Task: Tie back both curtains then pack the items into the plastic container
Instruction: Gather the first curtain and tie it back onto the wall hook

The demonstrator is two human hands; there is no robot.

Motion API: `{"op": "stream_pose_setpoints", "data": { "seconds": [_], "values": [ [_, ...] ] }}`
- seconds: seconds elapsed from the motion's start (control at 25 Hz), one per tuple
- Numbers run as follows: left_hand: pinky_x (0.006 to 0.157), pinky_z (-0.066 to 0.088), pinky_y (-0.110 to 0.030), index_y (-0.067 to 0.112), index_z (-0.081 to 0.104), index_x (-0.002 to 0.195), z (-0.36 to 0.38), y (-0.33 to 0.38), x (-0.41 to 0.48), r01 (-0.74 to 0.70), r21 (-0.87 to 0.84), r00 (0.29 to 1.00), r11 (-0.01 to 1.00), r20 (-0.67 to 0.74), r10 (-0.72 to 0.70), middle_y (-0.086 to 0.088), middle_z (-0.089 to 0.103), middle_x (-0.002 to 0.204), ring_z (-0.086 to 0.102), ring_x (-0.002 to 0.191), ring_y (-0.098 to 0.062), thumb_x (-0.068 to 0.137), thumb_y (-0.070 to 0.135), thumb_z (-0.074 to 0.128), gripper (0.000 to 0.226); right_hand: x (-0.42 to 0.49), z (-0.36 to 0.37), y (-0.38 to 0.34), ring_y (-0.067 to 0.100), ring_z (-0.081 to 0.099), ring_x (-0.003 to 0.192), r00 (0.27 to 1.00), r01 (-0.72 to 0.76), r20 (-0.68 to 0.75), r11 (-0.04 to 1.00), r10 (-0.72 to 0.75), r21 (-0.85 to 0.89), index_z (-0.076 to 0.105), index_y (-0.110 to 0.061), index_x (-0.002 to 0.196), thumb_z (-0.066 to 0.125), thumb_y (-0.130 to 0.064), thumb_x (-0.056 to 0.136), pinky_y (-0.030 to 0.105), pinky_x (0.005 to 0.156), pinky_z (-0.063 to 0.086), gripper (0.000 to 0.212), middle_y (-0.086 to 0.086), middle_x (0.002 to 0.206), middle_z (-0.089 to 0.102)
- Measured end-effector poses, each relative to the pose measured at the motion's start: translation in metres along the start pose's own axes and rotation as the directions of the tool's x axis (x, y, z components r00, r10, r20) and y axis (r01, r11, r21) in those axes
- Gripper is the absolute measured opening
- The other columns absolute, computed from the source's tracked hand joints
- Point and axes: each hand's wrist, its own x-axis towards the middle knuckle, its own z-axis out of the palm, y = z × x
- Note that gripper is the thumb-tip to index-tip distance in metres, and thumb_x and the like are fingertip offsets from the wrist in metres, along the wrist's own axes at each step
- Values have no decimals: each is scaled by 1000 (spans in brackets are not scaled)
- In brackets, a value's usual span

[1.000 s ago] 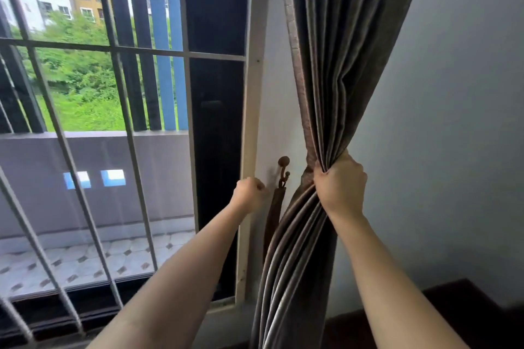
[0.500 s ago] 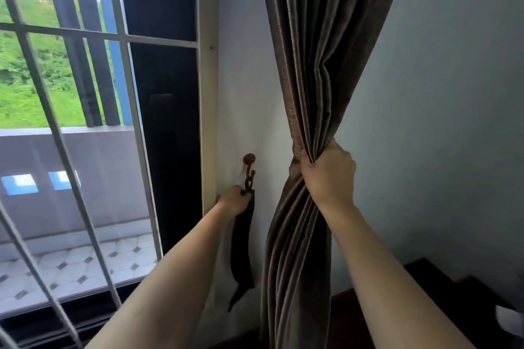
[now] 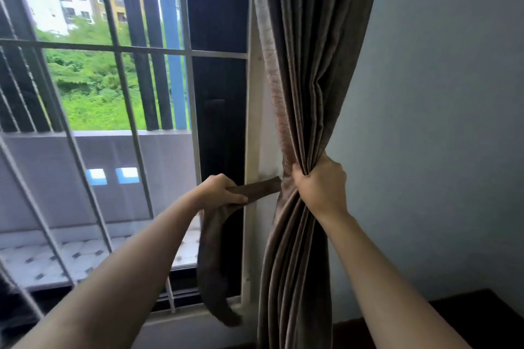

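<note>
A grey-brown curtain [image 3: 306, 71] hangs at the right side of the window, gathered into folds. My right hand [image 3: 320, 181] is clenched around the bunched curtain at about mid height. My left hand [image 3: 222, 190] grips a dark brown fabric tieback [image 3: 258, 188] and holds it out level to the left. One end of the tieback runs behind the curtain's edge; the other end dangles below my left hand down to the sill. The wall hook is hidden behind the curtain.
A barred window [image 3: 122, 122] fills the left, with a pale frame post [image 3: 252, 136] next to the curtain. A plain grey wall [image 3: 439, 122] is on the right. Dark furniture [image 3: 467, 317] shows at the bottom right corner.
My left hand has taken the tieback that hung from the hook and pulled it out to the left. The curtain now covers the hook. My right hand keeps its grip.
</note>
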Motion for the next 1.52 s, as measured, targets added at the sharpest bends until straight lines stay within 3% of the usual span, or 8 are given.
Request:
{"op": "stream_pose_setpoints", "data": {
  "seconds": [0.08, 0.28, 0.44, 0.72, 0.96, 1.16, 1.28, 1.52],
  "values": [
    [51, 35, -25, 22, 57, 62, -22, -9, -13, -21, 121, 998, 992, -49, 28, 3, 51, 59, 47, 58, -13, 77, 44, 70, 30, -8, 9, -10, 23, 61, 76, 999, -13, 37, 999, 11, 46, 60, -1, 105, 63, -16, 85, 6, 58, 33, 24, 8, 85, 66],
    [59, 38, -29, 10, 68, 74, -56, -31, -45, -42, 283, 986, 958, -144, 86, -2, 53, 60, 49, 62, -21, 82, 42, 66, 33, -24, 27, -28, 27, 63, 90, 997, -16, 78, 990, 5, 141, 59, -5, 110, 64, -19, 85, 18, 72, 39, 29, 11, 98, 67],
    [62, 46, -36, 10, 69, 78, -62, -47, -69, -85, 348, 952, 934, -247, 179, -8, 62, 67, 57, 65, -29, 88, 41, 59, 34, -33, 30, -38, 18, 60, 81, 995, -24, 102, 981, 5, 190, 59, -3, 110, 64, -15, 86, 1, 55, 35, 28, 2, 85, 63],
    [51, 30, -27, 20, 49, 51, -37, -29, -97, -85, -5, 970, 996, -231, 81, 4, 43, 51, 40, 49, -11, 76, 40, 74, 40, -42, 39, -48, 19, 60, 84, 995, 2, 99, 972, -26, 234, 59, -1, 112, 63, -14, 87, -11, 53, 27, 29, 11, 97, 67],
    [60, 40, -29, 11, 72, 89, -56, -18, -103, 173, 254, 883, 952, -468, -36, -4, 54, 72, 53, 67, -25, 81, 38, 66, 28, -42, 39, -49, 23, 64, 90, 993, -5, 117, 974, -22, 225, 60, -2, 111, 63, -12, 86, -10, 52, 29, 28, 9, 97, 68],
    [59, 44, -28, 23, 68, 69, -34, 35, -134, 81, 45, 881, 996, -471, -50, -1, 59, 64, 58, 65, -22, 78, 31, 65, 12, -41, 41, -52, 0, 49, 62, 988, 4, 147, 967, -43, 254, 59, -2, 111, 63, -11, 85, -8, 51, 32, 27, -5, 80, 56],
    [53, 37, -26, 24, 58, 60, -25, 38, -146, 114, 1, 850, 994, -517, -97, 3, 51, 58, 55, 62, -21, 80, 34, 63, 23, -42, 46, -56, 13, 62, 77, 987, 3, 152, 968, -42, 250, 59, -3, 113, 65, -13, 84, -2, 50, 37, 31, 4, 90, 66],
    [49, 26, -20, 20, 44, 53, 15, 61, -147, -146, -140, 857, 979, -512, 54, 8, 43, 51, 41, 51, -10, 86, 31, 61, 39, -37, 40, -58, 20, 64, 87, 986, -16, 168, 982, -16, 188, 63, -6, 105, 68, -18, 80, 1, 58, 35, 28, 7, 95, 69]
  ]
}}
